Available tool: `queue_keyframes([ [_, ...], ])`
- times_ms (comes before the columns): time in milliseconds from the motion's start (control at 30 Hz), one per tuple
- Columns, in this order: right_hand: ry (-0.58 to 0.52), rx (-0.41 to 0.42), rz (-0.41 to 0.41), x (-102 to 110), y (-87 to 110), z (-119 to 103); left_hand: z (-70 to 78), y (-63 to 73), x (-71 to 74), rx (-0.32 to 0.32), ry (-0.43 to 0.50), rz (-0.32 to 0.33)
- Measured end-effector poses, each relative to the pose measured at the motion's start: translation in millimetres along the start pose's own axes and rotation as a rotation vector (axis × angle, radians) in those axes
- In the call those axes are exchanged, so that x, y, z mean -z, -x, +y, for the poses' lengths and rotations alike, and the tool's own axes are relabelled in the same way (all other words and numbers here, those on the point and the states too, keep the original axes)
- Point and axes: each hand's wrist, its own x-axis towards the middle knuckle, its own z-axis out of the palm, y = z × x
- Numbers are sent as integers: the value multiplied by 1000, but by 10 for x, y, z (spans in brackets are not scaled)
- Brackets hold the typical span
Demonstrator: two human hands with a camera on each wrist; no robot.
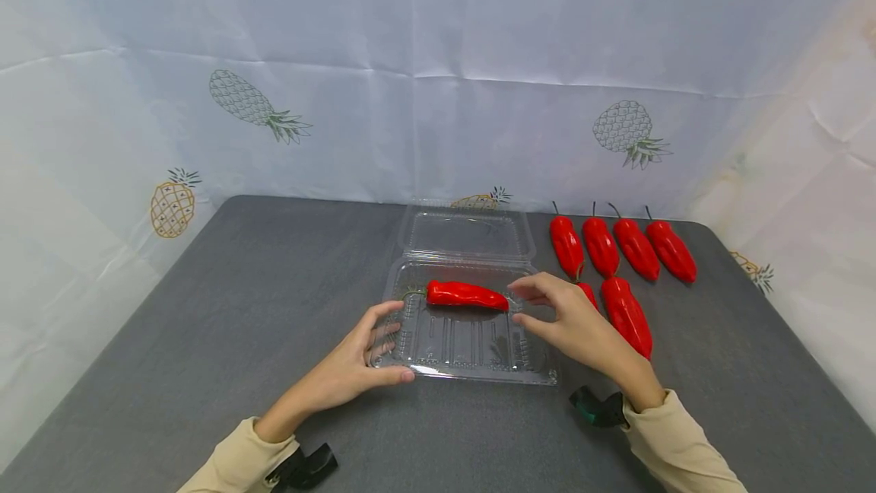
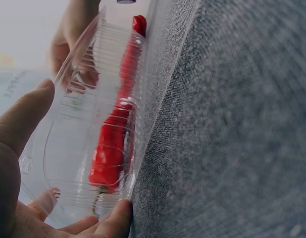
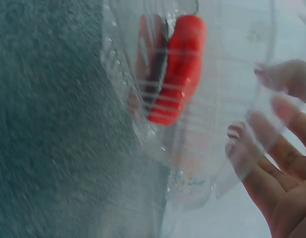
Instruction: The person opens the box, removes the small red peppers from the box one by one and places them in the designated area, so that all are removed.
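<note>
A clear plastic clamshell container [image 1: 448, 362] lies with its lid [image 1: 465, 230] folded back, away from the person. One red pepper [image 1: 465, 294] lies crosswise inside the base, its stem pointing left. My left hand [image 1: 356, 360] holds the base's near left corner, thumb along the front edge and fingers against the left wall; in the left wrist view its thumb [image 2: 26, 116] is at the rim. Over the right side of the base is my right hand [image 1: 564, 318], fingers spread and nothing between them, close to the pepper's tip. The right wrist view shows those fingers [image 3: 272, 148] apart from the pepper [image 3: 182, 64].
Several more red peppers [image 1: 636, 249] lie to the right of the container, a back row and a nearer pepper [image 1: 626, 316], one partly hidden by the right hand. The grey table [image 1: 205, 310] meets a white pineapple-print cloth [image 1: 411, 128] at the back.
</note>
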Motion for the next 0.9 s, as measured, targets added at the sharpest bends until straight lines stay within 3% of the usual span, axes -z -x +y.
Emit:
queue_keyframes([
  [900, 43, 51, -50, -278, -244, -58, 5, -15, -11, 11, -3, 1],
])
